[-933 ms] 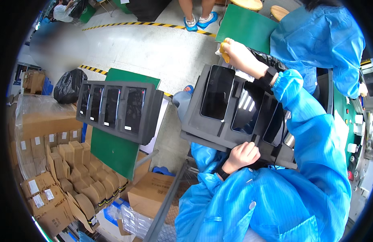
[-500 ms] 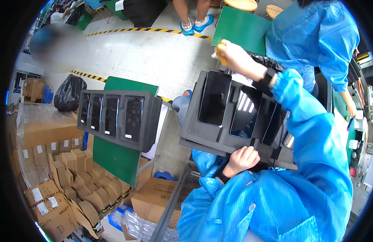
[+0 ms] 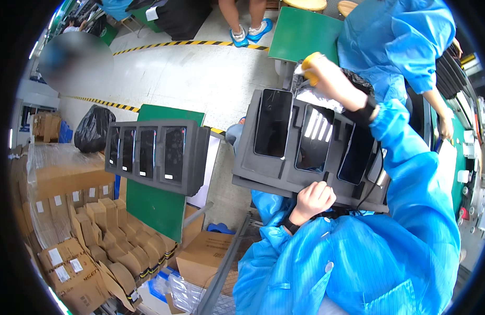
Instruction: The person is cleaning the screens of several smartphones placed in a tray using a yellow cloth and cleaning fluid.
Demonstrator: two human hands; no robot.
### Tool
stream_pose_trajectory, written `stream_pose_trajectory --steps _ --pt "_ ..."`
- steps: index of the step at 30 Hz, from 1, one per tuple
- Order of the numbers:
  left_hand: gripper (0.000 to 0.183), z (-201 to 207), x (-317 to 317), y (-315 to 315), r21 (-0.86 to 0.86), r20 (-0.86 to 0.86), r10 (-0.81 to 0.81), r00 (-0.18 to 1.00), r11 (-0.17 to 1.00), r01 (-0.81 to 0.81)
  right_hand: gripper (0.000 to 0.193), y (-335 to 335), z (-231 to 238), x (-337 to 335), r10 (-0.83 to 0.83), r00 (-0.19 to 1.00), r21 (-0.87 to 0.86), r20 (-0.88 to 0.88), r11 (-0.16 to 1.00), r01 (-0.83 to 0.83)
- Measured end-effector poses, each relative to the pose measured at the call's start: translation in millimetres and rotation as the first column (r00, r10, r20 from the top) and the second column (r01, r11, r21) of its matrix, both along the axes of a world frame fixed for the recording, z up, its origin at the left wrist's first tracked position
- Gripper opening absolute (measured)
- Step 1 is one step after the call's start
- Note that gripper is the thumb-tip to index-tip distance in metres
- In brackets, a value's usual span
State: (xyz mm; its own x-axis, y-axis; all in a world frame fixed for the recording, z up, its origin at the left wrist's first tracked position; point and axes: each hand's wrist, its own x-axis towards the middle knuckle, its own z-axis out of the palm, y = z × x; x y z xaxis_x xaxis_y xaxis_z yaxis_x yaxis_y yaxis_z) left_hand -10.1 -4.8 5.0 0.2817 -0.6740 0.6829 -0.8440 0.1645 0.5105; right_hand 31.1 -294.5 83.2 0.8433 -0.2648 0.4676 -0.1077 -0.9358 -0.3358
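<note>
A black foam tray (image 3: 276, 169) lies in front of me with several dark-screened smartphones in its slots. The leftmost phone (image 3: 273, 123) and the middle phone (image 3: 315, 138) lie face up; the middle one reflects bright lights. Farther right, a phone (image 3: 356, 153) is partly covered by my right arm. At the tray's near edge my left hand (image 3: 314, 201) is closed in a fist; what it grips, if anything, is hidden. Beyond the tray's far edge, my raised right hand (image 3: 330, 76) is closed around a small yellow object (image 3: 311, 68), blurred by motion. A thin black cable (image 3: 366, 198) hangs by the tray.
Another foam tray (image 3: 192, 157) of phones rests on a green board (image 3: 153, 207) to the left. Cardboard boxes and dividers (image 3: 108, 226) fill the lower left. A co-worker in a blue smock (image 3: 394, 37) is at the upper right beside a green table (image 3: 302, 34).
My right hand has moved right with the yellow object, turning it. My left hand stays at the tray's near edge. The whole view has shifted slightly.
</note>
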Motion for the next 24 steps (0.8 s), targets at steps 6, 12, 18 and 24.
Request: stream_pose_trajectory --steps 6,12,18,24 --pt "0.005 50 53 14 0.219 -0.26 0.214 0.942 0.963 -0.158 0.025 22 35 -190 -0.424 0.906 0.196 -0.004 0.888 0.416" --pt "0.035 26 187 34 0.61 -0.239 0.41 0.88 0.769 -0.192 0.032 129 -28 -382 -0.875 0.471 0.764 -0.111 0.228 0.604" --pt "0.044 6 205 44 0.601 0.0 0.209 0.978 0.782 -0.167 0.028 192 -61 -359 -0.818 0.573 0.978 -0.059 -0.162 -0.13" --pt "0.033 14 167 52 0.461 -0.473 0.127 0.872 0.879 0.121 0.016 201 -49 -379 -0.761 0.648 0.931 0.01 0.244 0.272"
